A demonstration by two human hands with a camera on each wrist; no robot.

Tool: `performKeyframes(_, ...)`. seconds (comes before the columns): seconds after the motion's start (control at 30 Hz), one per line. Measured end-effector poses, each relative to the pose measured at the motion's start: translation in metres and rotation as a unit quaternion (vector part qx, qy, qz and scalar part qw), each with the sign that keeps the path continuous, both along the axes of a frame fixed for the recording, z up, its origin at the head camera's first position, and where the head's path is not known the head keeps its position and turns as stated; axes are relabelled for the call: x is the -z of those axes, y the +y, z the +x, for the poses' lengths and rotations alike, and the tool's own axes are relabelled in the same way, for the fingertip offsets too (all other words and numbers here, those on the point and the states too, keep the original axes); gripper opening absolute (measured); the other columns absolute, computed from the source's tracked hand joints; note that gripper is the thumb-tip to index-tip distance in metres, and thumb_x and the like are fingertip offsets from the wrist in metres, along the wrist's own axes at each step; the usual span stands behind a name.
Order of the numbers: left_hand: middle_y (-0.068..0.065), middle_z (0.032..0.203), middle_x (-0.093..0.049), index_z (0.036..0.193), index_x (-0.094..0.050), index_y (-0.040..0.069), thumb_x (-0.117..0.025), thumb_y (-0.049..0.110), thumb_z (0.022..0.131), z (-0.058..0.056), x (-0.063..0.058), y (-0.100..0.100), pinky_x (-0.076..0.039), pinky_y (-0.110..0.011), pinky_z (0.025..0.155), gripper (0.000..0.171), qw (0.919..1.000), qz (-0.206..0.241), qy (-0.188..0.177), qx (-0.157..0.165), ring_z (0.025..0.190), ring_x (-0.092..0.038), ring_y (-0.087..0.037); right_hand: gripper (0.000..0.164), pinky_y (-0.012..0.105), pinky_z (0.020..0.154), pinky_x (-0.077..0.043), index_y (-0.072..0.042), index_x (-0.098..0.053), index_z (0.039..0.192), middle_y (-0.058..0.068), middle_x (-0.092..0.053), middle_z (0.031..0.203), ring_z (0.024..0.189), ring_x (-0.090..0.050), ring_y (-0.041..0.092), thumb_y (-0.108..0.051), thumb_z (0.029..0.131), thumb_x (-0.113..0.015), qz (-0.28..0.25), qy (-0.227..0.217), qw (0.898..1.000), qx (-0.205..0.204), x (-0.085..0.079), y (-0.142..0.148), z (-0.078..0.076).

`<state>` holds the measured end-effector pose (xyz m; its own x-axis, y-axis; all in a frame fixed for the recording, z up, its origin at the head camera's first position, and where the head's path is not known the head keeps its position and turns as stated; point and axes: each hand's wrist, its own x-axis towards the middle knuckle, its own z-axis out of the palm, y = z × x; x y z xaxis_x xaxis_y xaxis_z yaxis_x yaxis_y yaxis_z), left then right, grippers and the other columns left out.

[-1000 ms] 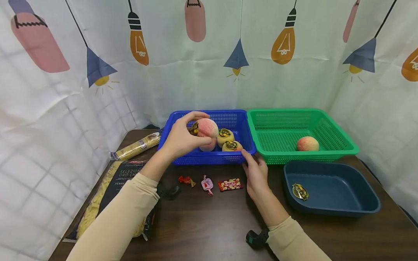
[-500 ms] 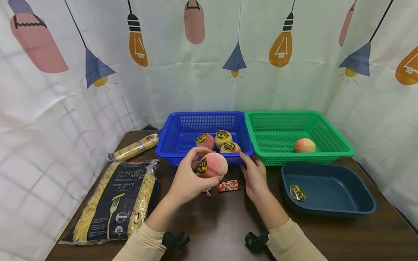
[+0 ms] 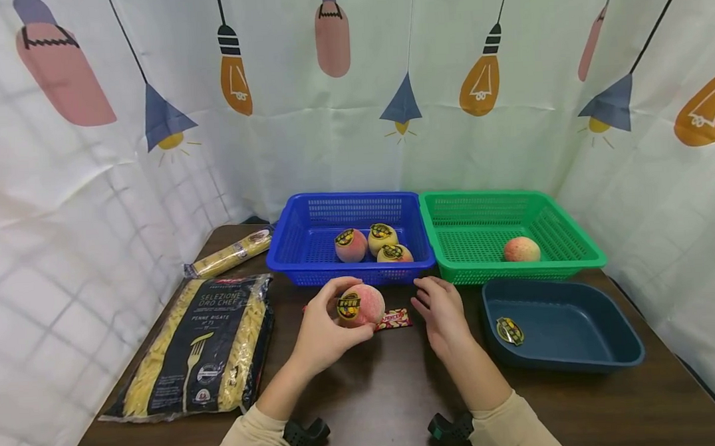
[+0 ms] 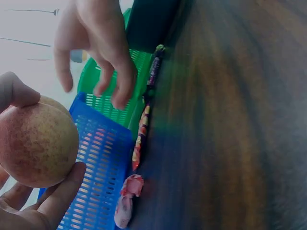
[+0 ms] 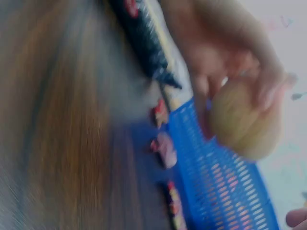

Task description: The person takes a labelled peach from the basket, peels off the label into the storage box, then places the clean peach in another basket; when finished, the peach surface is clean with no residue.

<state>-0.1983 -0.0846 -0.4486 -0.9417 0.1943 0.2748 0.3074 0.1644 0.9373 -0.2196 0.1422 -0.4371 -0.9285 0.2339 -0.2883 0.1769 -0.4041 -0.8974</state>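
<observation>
At lower centre, left grip [image 3: 323,327] pinches labelled peach [image 3: 368,305]; right grip [image 3: 447,317] hangs relaxed, empty. Apparently done, right: bare peach [image 3: 522,250], green basket [image 3: 472,231]; label [image 3: 509,331], tray [image 3: 572,327]. Outstanding, centre: three labelled, blue basket [image 3: 310,242].

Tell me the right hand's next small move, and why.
Probably bring the right hand to the held peach and pinch the edge of its sticker to peel it. The left hand grips that peach, while the right hand holds nothing. A similar loose sticker lies in the dark blue tray, and the other peach in the green basket shows no sticker.
</observation>
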Motion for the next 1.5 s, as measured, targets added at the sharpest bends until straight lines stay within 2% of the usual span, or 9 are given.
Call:
performKeyframes(0.23,0.008,0.127,-0.074,0.145,-0.063,0.028,-0.101,0.008,0.073,0.003,0.007,0.004,-0.064,-0.034,0.094,0.084,0.9974,-0.059,0.041,-0.012,0.111,-0.071,-0.016,0.017,0.033,0.096,-0.061,-0.008,-0.059,0.12,0.003,-0.064,0.115,0.11,-0.068,0.022,-0.018,0.109,-0.068,0.066,0.034,0.996,-0.052,-0.022,0.009,0.023)
performKeyframes(0.33,0.012,0.126,-0.074,0.144,-0.062,0.031,-0.102,0.008,0.072,0.004,0.008,0.005,-0.063,-0.033,0.097,0.086,0.9962,-0.063,0.059,-0.01,0.113,-0.072,-0.013,0.014,0.031,0.087,-0.063,-0.008,-0.066,0.116,0.004,-0.069,0.108,0.101,-0.071,0.021,-0.019,0.108,-0.071,0.165,0.109,0.976,-0.095,-0.03,0.013,0.03)
performKeyframes(0.4,0.013,0.129,-0.074,0.145,-0.062,0.033,-0.102,0.007,0.072,0.004,0.008,0.005,-0.062,-0.032,0.1,0.087,0.9956,-0.061,0.07,-0.006,0.115,-0.071,-0.012,0.015,0.031,0.084,-0.063,-0.01,-0.071,0.117,0.005,-0.071,0.108,0.1,-0.071,0.022,-0.02,0.107,-0.074,0.252,0.174,0.943,-0.127,-0.033,0.014,0.034)
performKeyframes(0.53,0.015,0.133,-0.072,0.145,-0.062,0.037,-0.102,0.009,0.071,0.007,0.005,0.004,-0.062,-0.036,0.099,0.088,0.9932,-0.078,0.086,-0.009,0.119,-0.068,-0.013,0.023,0.03,0.082,-0.062,-0.017,-0.075,0.128,0.006,-0.071,0.121,0.105,-0.067,0.021,-0.018,0.105,-0.077,0.392,0.314,0.844,-0.186,-0.033,0.011,0.04)
performKeyframes(0.6,0.015,0.131,-0.071,0.145,-0.063,0.04,-0.102,0.01,0.07,0.009,0.003,0.004,-0.062,-0.038,0.095,0.089,0.9913,-0.096,0.09,-0.01,0.118,-0.065,-0.014,0.03,0.03,0.086,-0.06,-0.021,-0.074,0.136,0.002,-0.068,0.13,0.111,-0.065,0.021,-0.017,0.106,-0.076,0.423,0.355,0.805,-0.216,-0.031,0.008,0.042)
performKeyframes(0.7,0.015,0.135,-0.07,0.145,-0.064,0.043,-0.101,0.011,0.069,0.01,0.002,0.004,-0.061,-0.038,0.095,0.09,0.9879,-0.114,0.105,0.002,0.121,-0.062,-0.014,0.04,0.036,0.095,-0.059,-0.026,-0.07,0.146,-0.004,-0.063,0.141,0.124,-0.059,0.019,-0.018,0.107,-0.074,0.443,0.38,0.771,-0.255,-0.029,0.006,0.044)
performKeyframes(0.87,0.011,0.148,-0.065,0.146,-0.067,0.036,-0.097,0.005,0.07,0.008,0.003,0.004,-0.06,-0.034,0.106,0.087,0.9861,-0.094,0.127,0.05,0.134,-0.063,-0.016,0.048,0.048,0.107,-0.056,-0.031,-0.067,0.152,-0.009,-0.059,0.147,0.14,-0.048,0.015,-0.016,0.106,-0.072,0.458,0.381,0.753,-0.281,-0.026,0.007,0.046)
performKeyframes(1.03,0.013,0.148,-0.064,0.145,-0.068,0.034,-0.097,0.002,0.069,0.008,0.002,0.003,-0.057,-0.039,0.111,0.088,0.986,-0.101,0.121,0.057,0.139,-0.059,-0.016,0.045,0.044,0.111,-0.052,-0.031,-0.072,0.145,-0.007,-0.058,0.149,0.143,-0.045,0.017,-0.011,0.104,-0.072,0.471,0.389,0.738,-0.286,-0.026,0.007,0.046)
performKeyframes(1.5,0.015,0.148,-0.065,0.144,-0.069,0.034,-0.098,0.004,0.067,0.009,0.001,0.003,-0.058,-0.038,0.102,0.088,0.9801,-0.141,0.133,0.042,0.134,-0.054,-0.016,0.036,0.039,0.105,-0.053,-0.025,-0.069,0.126,-0.014,-0.064,0.131,0.129,-0.052,0.011,-0.008,0.097,-0.082,0.484,0.39,0.736,-0.27,-0.029,0.004,0.048)
